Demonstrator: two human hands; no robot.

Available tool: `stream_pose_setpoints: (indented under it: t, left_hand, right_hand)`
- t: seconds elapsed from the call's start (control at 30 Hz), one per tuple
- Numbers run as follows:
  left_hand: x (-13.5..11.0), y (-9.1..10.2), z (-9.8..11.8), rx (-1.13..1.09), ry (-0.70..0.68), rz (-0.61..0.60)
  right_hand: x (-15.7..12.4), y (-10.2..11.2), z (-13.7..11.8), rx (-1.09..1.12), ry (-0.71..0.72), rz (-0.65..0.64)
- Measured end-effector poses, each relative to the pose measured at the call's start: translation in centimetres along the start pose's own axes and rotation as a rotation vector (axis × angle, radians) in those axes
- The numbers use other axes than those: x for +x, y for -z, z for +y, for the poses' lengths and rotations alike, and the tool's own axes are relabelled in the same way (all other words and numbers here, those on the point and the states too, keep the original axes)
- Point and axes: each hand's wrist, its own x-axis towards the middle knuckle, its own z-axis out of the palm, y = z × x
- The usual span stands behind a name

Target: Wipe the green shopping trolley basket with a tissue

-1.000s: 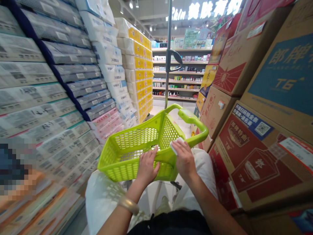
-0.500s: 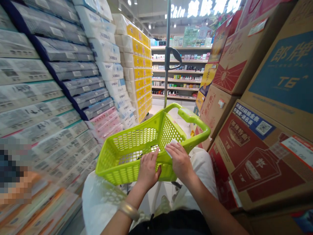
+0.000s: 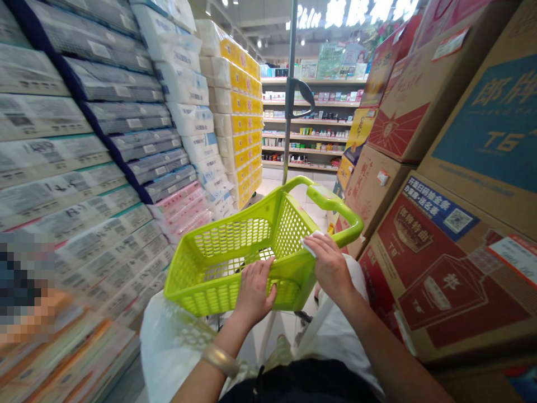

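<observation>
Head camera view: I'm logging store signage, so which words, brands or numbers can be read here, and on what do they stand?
"T6": blue panel of the brown cardboard carton at upper right.
"T6": small print on the red-printed cardboard carton below it.
"kin": end of the lit white ceiling sign; its start is hidden.
Chinese characters on both cartons and the sign are not transcribed here.
Print on the stacked tissue packs and shelf labels: too blurred.

My left hand [image 3: 255, 288] curls its fingers in a grip, wrist braceleted; my right hand [image 3: 331, 263] presses down, fingers bent.
</observation>
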Motion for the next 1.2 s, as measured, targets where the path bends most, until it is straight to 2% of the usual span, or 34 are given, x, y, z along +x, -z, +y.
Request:
stream_pose_setpoints:
  t: [0.13,0.2,0.27,0.37,0.47,0.6,0.7,0.8,0.93,1.07,1.13,1.2]
  left_hand:
    - [0.0,0.1,-0.1,-0.023,0.007,-0.007]
    - [0.1,0.0,-0.2,-0.043,0.007,-0.010]
    - [0.3,0.0,-0.5,-0.059,-0.005,-0.015]
    - [1.0,0.2,-1.3,-0.071,-0.031,-0.023]
    - [1.5,0.6,-2.6,-0.064,-0.035,-0.009]
    - [1.8,1.4,-3.5,0.031,0.005,0.040]
    - [2.6,1.8,-2.2,0.072,0.023,0.125]
    - [4.4,2.0,0.5,-0.021,-0.055,0.120]
    - [6.7,1.4,3.4,-0.138,-0.081,0.075]
    - [7.3,0.0,4.7,-0.238,-0.044,-0.014]
    - [7.1,-0.6,5.0,-0.291,-0.039,-0.023]
    - [7.0,-1.0,5.3,-0.335,-0.053,-0.021]
  right_hand:
    - [0.7,1.9,3.1,-0.050,-0.079,0.174]
    - [0.9,2.7,4.3,-0.076,-0.100,0.207]
    - [1.2,3.1,4.7,-0.099,-0.107,0.185]
    - [1.9,3.3,4.6,-0.146,-0.108,0.085]
    - [2.7,3.3,3.8,-0.179,-0.094,-0.002]
    - [2.9,2.3,1.9,-0.182,-0.038,-0.040]
    - [2.4,0.9,0.0,-0.144,0.000,-0.013]
    - [1.9,0.1,-1.1,-0.099,0.018,0.011]
    - [1.7,0.8,0.3,-0.078,-0.042,0.071]
    - [1.5,1.5,1.8,-0.119,-0.146,0.214]
    - [1.1,1.0,1.1,-0.119,-0.140,0.202]
    - [0.6,0.2,-0.2,-0.088,-0.081,0.107]
